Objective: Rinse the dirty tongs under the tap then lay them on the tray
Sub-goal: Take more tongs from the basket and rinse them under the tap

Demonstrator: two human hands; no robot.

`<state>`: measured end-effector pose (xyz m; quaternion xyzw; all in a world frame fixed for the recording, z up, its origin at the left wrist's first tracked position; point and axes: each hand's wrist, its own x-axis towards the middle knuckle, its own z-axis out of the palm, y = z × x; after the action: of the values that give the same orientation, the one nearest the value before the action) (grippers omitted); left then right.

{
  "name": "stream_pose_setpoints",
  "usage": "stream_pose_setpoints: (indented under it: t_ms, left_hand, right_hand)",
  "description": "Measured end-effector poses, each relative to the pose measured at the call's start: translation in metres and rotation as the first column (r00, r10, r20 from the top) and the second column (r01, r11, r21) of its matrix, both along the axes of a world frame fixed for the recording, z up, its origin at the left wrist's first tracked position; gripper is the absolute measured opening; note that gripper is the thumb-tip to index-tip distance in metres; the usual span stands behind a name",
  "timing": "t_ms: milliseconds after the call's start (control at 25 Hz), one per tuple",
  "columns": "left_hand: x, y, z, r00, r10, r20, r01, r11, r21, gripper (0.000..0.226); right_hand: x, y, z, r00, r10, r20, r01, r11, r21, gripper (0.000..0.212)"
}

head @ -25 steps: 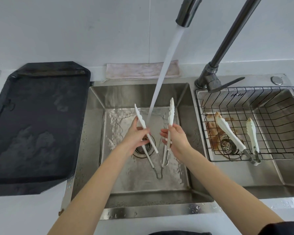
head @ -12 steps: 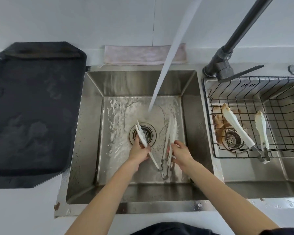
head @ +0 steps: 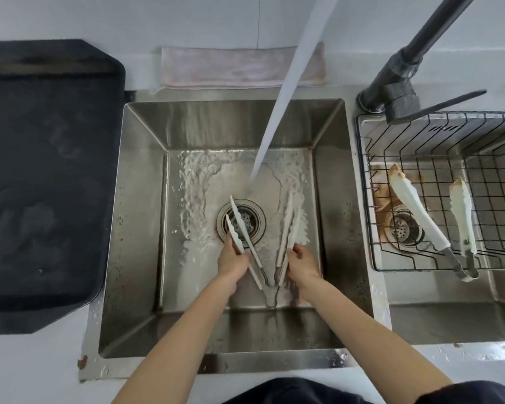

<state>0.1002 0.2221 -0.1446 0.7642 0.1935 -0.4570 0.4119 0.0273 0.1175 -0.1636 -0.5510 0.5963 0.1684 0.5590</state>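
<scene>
In the left sink basin (head: 140, 228), each of my hands holds a pair of white-tipped metal tongs low over the floor. My left hand (head: 233, 262) grips the left tongs (head: 239, 225), whose tips lie over the drain (head: 241, 224). In my right hand (head: 302, 263) are the right tongs (head: 292, 225), tips pointing away from me. The two sets of handles meet near me in a V. The water stream (head: 286, 91) from the tap (head: 403, 83) lands just beyond the tips, between them. The black tray (head: 50, 170) lies on the counter to the left.
A wire basket (head: 370, 199) sits in the right basin and holds another pair of tongs (head: 420, 220) with brown-stained tips. A folded pinkish cloth (head: 242, 65) lies behind the left basin. The tap's lever (head: 449, 103) sticks out to the right.
Both hands dropped the tongs from up in the stream down to the basin floor. The water now falls past the tips rather than between the raised tongs.
</scene>
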Motion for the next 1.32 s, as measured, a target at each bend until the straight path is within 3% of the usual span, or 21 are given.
stream_pose_setpoints:
  t_ms: [200, 400, 600, 840, 960, 1120, 1320]
  left_hand:
    - [0.003, -0.005, 0.001, 0.993, -0.080, 0.087, 0.072, 0.994, 0.081, 0.051]
    - [0.005, 0.000, -0.001, 0.999, -0.011, 0.046, 0.008, 0.999, 0.048, 0.038]
    - [0.006, 0.000, 0.016, 0.993, -0.082, 0.082, 0.077, 0.995, 0.056, 0.037]
    - [0.016, -0.005, 0.056, 0.938, -0.287, 0.193, 0.279, 0.958, 0.070, 0.050]
    - [0.018, -0.012, 0.080, 0.839, -0.448, 0.309, 0.436, 0.893, 0.110, 0.049]
    - [0.017, -0.026, 0.107, 0.595, -0.684, 0.422, 0.623, 0.724, 0.296, 0.047]
    - [0.008, -0.058, 0.137, 0.335, -0.814, 0.475, 0.665, 0.561, 0.492, 0.055]
  right_hand:
    - [0.005, -0.002, 0.000, 1.000, -0.011, -0.013, 0.010, 0.999, -0.047, 0.033]
    - [0.011, -0.007, 0.001, 0.999, 0.038, -0.001, -0.038, 0.997, -0.063, 0.033]
    - [0.012, -0.012, 0.023, 0.969, 0.248, -0.022, -0.249, 0.964, -0.093, 0.040]
    - [0.019, -0.017, 0.063, 0.851, 0.523, 0.047, -0.498, 0.831, -0.247, 0.057]
    - [0.017, -0.024, 0.091, 0.766, 0.641, 0.054, -0.570, 0.715, -0.405, 0.059]
    - [0.009, -0.037, 0.125, 0.683, 0.730, -0.017, -0.608, 0.555, -0.567, 0.060]
    - [-0.011, -0.065, 0.158, 0.641, 0.766, -0.042, -0.559, 0.429, -0.710, 0.059]
